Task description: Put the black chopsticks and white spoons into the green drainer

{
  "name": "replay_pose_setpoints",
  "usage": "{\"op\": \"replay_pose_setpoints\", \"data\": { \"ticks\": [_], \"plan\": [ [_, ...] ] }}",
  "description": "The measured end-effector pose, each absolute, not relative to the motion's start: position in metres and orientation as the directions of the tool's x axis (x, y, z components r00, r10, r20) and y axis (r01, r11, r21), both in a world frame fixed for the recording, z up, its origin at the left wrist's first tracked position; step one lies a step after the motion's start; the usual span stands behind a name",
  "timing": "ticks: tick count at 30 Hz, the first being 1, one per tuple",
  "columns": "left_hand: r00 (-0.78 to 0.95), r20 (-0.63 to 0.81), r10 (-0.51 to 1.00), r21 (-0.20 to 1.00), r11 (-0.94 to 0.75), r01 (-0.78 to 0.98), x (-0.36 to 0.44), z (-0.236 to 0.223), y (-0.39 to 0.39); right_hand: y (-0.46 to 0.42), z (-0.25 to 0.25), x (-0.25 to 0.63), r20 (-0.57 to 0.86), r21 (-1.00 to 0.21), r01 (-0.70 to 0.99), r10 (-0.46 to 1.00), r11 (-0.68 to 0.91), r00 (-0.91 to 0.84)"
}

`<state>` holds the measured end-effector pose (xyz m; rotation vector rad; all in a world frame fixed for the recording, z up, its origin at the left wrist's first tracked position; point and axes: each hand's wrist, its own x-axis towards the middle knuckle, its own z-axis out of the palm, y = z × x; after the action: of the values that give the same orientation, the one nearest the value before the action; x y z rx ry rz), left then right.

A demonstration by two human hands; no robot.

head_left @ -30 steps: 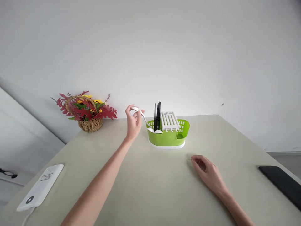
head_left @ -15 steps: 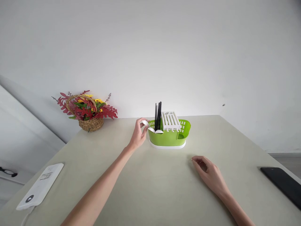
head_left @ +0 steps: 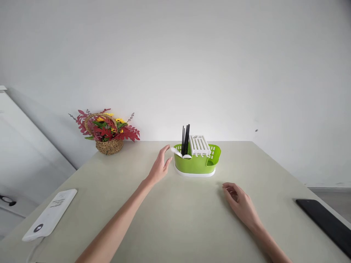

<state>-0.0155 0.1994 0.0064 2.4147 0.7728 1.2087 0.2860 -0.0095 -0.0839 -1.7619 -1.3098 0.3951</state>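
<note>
Just left of the green cutlery holder (head_left: 193, 167), my left hand (head_left: 159, 166) is open, thumb and fingers spread around nothing. Close to its fingertips, white spoons (head_left: 176, 152) lean at the holder's left end, their bowls at the rim and their handles hidden inside. Black chopsticks (head_left: 185, 140) stand upright behind the spoons. A white slotted rack (head_left: 199, 145) sits across the middle of the holder. On the table nearer to me, my right hand (head_left: 238, 201) rests loosely curled, with a gap between thumb and fingers and nothing visible in it.
A wicker basket (head_left: 109, 147) of red and yellow flowers stands at the back left against the wall. At the left edge lies a white rectangular device (head_left: 51, 215) with a cable. A black phone (head_left: 323, 223) lies at the right edge of the table (head_left: 186, 219).
My left hand has let go of a white spoon, which now leans at the holder's left end. The hand has opened and drawn back slightly. My right hand has stayed on the table.
</note>
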Motion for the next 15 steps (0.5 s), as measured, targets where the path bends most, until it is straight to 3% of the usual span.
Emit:
{"op": "replay_pose_setpoints", "data": {
  "ticks": [4,7,10,15],
  "plan": [
    [0.276,0.645,0.713,0.617,-0.699,0.363,-0.037,-0.026,0.183,-0.004,-0.070,0.274,0.502,-0.608,0.794,0.787,0.027,0.358],
    [0.159,0.501,0.851,0.768,-0.521,0.373,-0.052,-0.051,0.171,0.011,-0.051,0.265,0.646,-0.411,0.909,0.727,0.072,0.235],
    [0.084,0.343,0.936,0.883,-0.351,0.312,-0.062,-0.064,0.164,0.033,-0.041,0.258,0.644,-0.287,0.953,0.756,0.097,0.118],
    [0.058,0.333,0.941,0.905,-0.336,0.261,-0.067,-0.065,0.160,0.061,-0.045,0.250,0.509,-0.183,0.983,0.854,-0.013,0.106]
  ]
}}
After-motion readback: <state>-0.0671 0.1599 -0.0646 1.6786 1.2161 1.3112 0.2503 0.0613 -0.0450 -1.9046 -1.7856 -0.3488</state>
